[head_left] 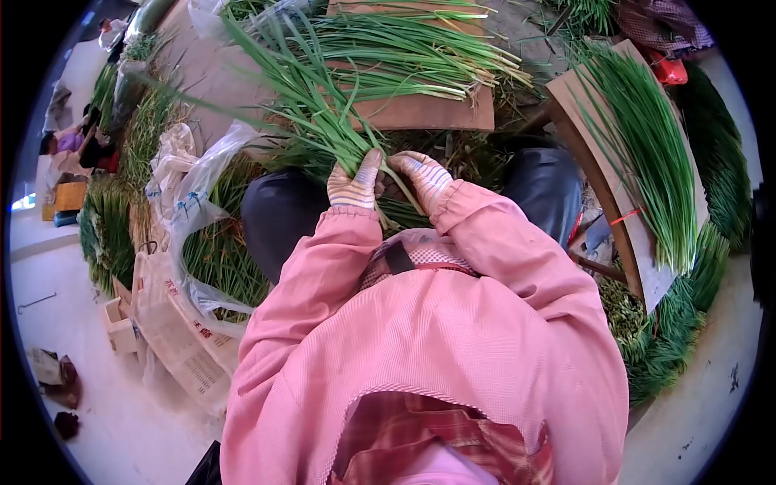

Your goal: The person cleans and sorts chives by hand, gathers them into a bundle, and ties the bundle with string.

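Observation:
My left hand (pixel 354 183), in a striped knit glove, is closed around a bunch of garlic chives (pixel 323 133). Their long green leaves fan up and to the left, and pale lower ends poke out beneath the hand. Close beside it, my right hand (pixel 422 178), gloved alike, pinches at pale chive stalks (pixel 402 187) on the bunch's lower side. The fingertips of both hands are partly hidden. Just beyond, a layer of garlic chives (pixel 428 56) lies across a brown board (pixel 453 115), white ends to the right.
To my right, a tied chive bundle (pixel 643 153) with a red band lies on a slanted board (pixel 594 137). More bundles (pixel 715 153) stand behind it. At left are a clear plastic bag (pixel 212 218), loose greens (pixel 226 242) and a printed sack (pixel 174 323). Another person (pixel 73 141) sits far left.

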`<state>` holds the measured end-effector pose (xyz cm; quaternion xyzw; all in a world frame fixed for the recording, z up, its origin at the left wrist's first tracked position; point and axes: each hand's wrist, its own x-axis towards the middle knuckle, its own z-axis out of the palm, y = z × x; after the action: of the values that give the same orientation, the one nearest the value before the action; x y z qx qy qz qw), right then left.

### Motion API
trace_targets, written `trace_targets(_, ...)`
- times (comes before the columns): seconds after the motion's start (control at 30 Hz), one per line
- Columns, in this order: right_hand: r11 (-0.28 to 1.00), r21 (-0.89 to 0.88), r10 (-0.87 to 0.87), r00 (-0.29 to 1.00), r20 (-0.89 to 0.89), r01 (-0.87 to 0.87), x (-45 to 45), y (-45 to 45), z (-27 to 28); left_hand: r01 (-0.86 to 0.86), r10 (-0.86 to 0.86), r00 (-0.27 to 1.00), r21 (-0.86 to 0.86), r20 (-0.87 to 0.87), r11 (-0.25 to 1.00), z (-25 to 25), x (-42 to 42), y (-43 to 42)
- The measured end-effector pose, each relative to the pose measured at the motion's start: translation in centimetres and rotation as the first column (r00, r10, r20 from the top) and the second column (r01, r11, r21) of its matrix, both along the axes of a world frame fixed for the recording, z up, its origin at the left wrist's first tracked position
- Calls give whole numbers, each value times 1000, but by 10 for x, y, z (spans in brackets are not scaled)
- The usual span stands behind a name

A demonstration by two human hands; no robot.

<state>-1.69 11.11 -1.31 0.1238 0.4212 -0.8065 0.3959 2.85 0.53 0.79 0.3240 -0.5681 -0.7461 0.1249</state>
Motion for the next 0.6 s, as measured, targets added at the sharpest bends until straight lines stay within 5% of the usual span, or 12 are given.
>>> trace_targets(0.17, 986, 117, 128, 987, -99, -116, -10, 7, -10, -29, 24, 993, -48, -114, 998, 5, 4, -4)
trace_targets(0.2, 923, 328, 280, 935, -216, -201, -12, 12, -19, -86, 77, 986, -60, -145, 994, 9, 2, -11)
trace_targets(0.23, 811, 533, 442, 848, -291, -240, -14, 17, -26, -88, 82, 980, -26, -182, 996, 6, -1, -33)
trace_targets(0.3, 381, 889, 879, 396, -264, -253, -15, 34, -23, -77, 36, 924, -92, -381, 993, 16, -5, -92)
trace_targets(0.33, 228, 944, 960, 217, -177, -238, -17, 45, -32, -252, 237, 895, 9, -377, 968, 55, -7, -94)
trace_targets(0.4, 47, 974, 993, 118, -21, -221, -28, 66, -17, -505, 505, 779, 107, -372, 857, 122, -5, -122)
trace_targets(0.43, 7, 993, 998, 67, 1, -119, -36, 72, -5, -244, 305, 780, 182, -546, 952, 103, 9, -214)
trace_targets(0.5, 351, 931, 883, 293, -366, 105, -58, 75, 8, 32, 236, 848, 492, -474, 870, 142, 19, -248)
trace_targets(0.53, 456, 860, 825, 253, -506, 229, -81, 73, -7, 207, 101, 746, 373, -658, 904, 132, 18, -254)
trace_targets(0.57, 551, 760, 750, 195, -632, 346, -102, 69, -21, 57, 133, 671, 230, -729, 971, 120, 12, -224)
trace_targets(0.6, 446, 741, 821, 100, -562, 502, -113, 58, -8, -107, 317, 752, 367, -579, 924, 100, 5, -193)
